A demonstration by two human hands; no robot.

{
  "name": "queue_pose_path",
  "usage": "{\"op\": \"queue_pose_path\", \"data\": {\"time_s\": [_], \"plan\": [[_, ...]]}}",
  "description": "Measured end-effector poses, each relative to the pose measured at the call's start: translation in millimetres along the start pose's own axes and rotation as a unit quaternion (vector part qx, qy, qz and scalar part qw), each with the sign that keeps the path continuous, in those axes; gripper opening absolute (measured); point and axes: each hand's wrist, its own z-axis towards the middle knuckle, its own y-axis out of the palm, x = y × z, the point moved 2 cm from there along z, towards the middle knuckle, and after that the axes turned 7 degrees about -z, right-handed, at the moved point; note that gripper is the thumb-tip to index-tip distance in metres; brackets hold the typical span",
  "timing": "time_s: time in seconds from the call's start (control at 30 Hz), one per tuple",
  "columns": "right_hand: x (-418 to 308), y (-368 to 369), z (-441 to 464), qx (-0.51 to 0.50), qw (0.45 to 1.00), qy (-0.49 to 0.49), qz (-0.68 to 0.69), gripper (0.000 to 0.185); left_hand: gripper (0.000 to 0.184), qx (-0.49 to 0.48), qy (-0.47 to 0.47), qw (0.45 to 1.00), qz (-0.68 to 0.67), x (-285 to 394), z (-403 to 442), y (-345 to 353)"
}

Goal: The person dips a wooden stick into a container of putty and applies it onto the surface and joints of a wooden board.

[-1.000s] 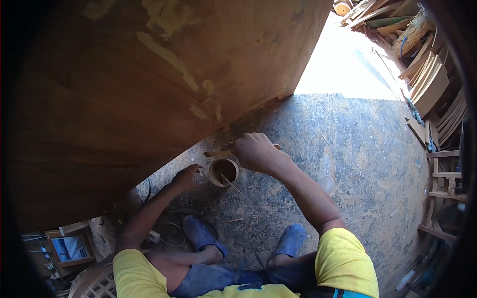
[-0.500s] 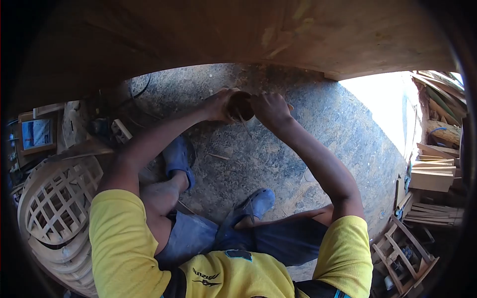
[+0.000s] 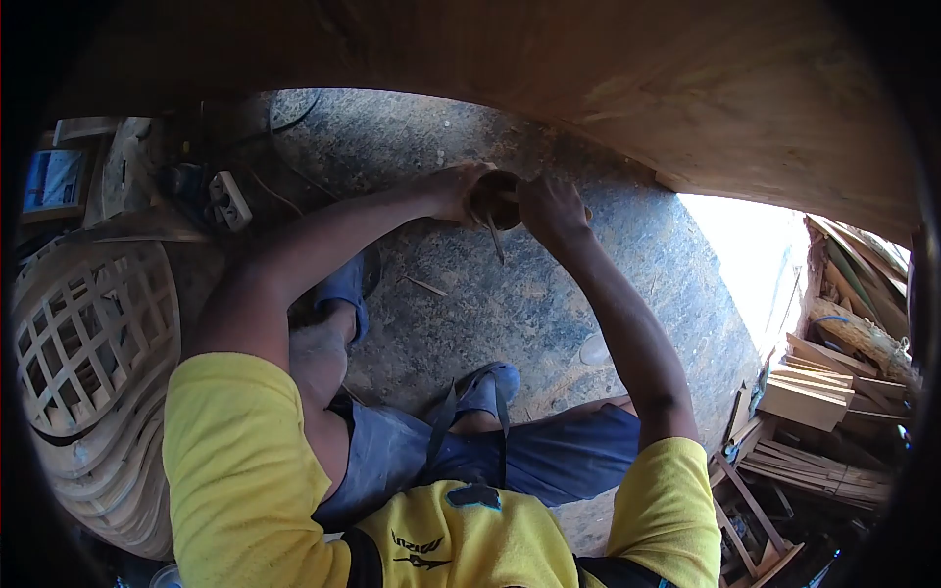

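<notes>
A small round container (image 3: 482, 203) is held over the floor, a thin stick (image 3: 497, 239) poking out over its rim. My left hand (image 3: 459, 191) is wrapped round the container's left side. At its right edge, my right hand (image 3: 554, 211) is closed on the handle of a tool, whose working end dips into the container's mouth and is mostly hidden. Above both hands spreads a large brown wooden panel (image 3: 627, 88).
Latticed wooden pieces (image 3: 93, 333) are stacked at the left, near a power strip (image 3: 228, 201) and cables. Wood offcuts (image 3: 804, 392) and a small wooden frame (image 3: 750, 529) lie at the right. A thin sliver (image 3: 424, 286) rests on the floor.
My left hand has come from beside the container to hold it, and it has been lifted. My right hand has brought the tool into its mouth. The view has turned.
</notes>
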Motion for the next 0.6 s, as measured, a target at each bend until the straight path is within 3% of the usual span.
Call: {"op": "queue_pose_path", "data": {"time_s": [0.07, 0.2, 0.27, 0.37, 0.43, 0.47, 0.53, 0.6], "plan": [[-4.2, 12.5, 7.2, -0.056, 0.998, -0.006, -0.037, 0.016, 0.107, -0.006, 0.031, 1.000, -0.001, -4.2, 2.0, 4.7], [8.1, 21.5, 11.8, -0.054, 0.998, -0.038, 0.003, 0.021, 0.103, -0.004, 0.017, 1.000, -0.012, -12.2, 1.8, 4.8], [29.1, 21.5, 6.6, -0.078, 0.992, 0.044, 0.090, 0.017, 0.102, 0.001, 0.016, 1.000, -0.008, -16.2, 2.8, 5.9], [54.1, 13.2, -11.9, -0.075, 0.975, 0.067, 0.196, 0.018, 0.102, -0.009, 0.016, 1.000, 0.007, -23.2, 1.0, -1.2], [65.8, 12.4, -21.0, -0.081, 0.968, 0.075, 0.227, 0.018, 0.094, -0.061, -0.021, 0.978, 0.198, -16.5, -4.3, -20.2], [71.2, 13.2, -27.3, -0.087, 0.958, 0.086, 0.259, 0.018, 0.094, -0.063, -0.019, 0.978, 0.198, -10.0, -8.0, -33.1], [82.2, 18.2, -37.6, -0.094, 0.932, 0.101, 0.335, 0.018, 0.078, -0.012, 0.015, 0.966, 0.256, 20.1, -21.5, -75.6], [86.7, 18.5, -43.7, -0.098, 0.902, 0.109, 0.407, 0.018, 0.061, 0.122, 0.105, 0.953, 0.257, 63.3, -48.5, -118.5]]}}
